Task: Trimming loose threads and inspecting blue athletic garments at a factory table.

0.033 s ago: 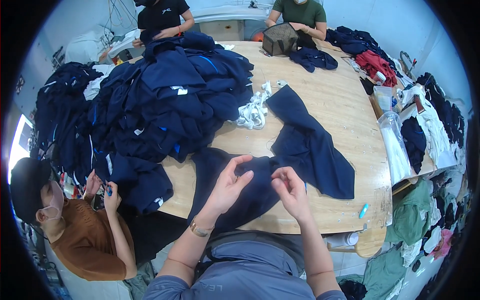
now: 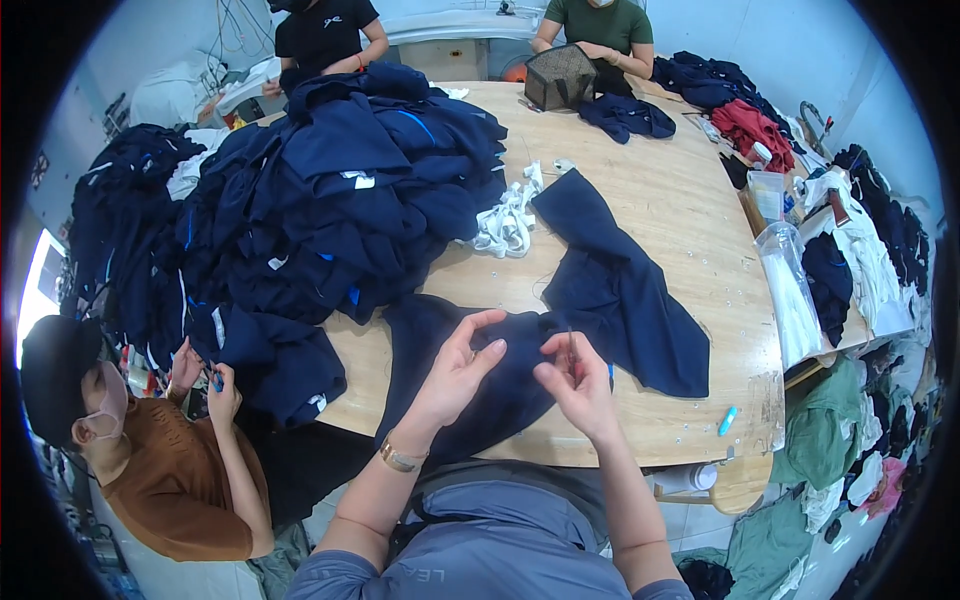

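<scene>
A navy cloth garment (image 2: 500,395) lies at the table's front edge under both my hands. Above it is my left hand (image 2: 455,365), holding nothing, its thumb and fingers curved apart. My right hand (image 2: 578,390) is closed around what looks like small thread snips (image 2: 571,345); a thin dark blade and a bit of red show between the fingers, the rest is hidden. Just beyond and to the right, another navy piece (image 2: 630,310) stretches across the wood, meeting or overlapping the first near my right hand.
A tall heap of navy garments (image 2: 330,190) fills the table's left side. White tape strips (image 2: 505,225) lie beside it. A turquoise marker-like item (image 2: 728,421) rests near the right front edge. One person (image 2: 180,470) sits at left; two more stand behind the table (image 2: 680,180).
My right hand has turned slightly, and the thin dark blade now points up from its fingers. My left hand stays in the same place.
</scene>
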A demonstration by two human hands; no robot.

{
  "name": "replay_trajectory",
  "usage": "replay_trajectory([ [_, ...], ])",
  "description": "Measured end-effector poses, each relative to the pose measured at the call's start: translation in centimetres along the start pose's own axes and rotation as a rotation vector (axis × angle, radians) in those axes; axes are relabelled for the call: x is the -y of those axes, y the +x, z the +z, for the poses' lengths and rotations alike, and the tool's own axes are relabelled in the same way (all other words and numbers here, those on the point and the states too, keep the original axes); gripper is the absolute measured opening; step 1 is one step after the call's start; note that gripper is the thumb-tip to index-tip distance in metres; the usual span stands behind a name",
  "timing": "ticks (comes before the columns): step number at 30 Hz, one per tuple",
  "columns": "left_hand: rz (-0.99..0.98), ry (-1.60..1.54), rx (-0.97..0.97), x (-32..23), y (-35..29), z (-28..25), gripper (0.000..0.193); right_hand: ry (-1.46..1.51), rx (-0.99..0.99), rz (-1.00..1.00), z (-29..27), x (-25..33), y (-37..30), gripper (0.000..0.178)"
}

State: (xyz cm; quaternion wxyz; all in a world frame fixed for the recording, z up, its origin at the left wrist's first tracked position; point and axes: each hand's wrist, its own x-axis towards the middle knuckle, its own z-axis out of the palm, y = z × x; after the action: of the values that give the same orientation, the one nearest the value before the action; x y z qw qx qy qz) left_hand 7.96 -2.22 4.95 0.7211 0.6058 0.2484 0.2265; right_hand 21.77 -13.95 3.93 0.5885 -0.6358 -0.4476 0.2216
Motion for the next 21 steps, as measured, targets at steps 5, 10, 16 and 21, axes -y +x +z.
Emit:
replay_trajectory([
  [5,-0.119,-0.424,0.014,1.2,0.3,-0.8,0.037,-0.109,0.038,-0.179,1.8,1.3,-0.5,0.025],
  [10,-0.117,-0.479,-0.015,0.4,0.2,-0.1,0.039,-0.177,-0.011,-0.290,3.2,-0.4,-0.6,0.011],
  [16,-0.098,-0.399,-0.034,0.7,0.0,-0.4,0.045,0.174,-0.146,0.037,2.0,-0.7,-0.5,0.008],
  [21,-0.022,-0.197,-0.106,-0.3,-0.1,0.2,0.053,0.212,-0.173,0.027,1.6,-1.0,-0.7,0.009],
])
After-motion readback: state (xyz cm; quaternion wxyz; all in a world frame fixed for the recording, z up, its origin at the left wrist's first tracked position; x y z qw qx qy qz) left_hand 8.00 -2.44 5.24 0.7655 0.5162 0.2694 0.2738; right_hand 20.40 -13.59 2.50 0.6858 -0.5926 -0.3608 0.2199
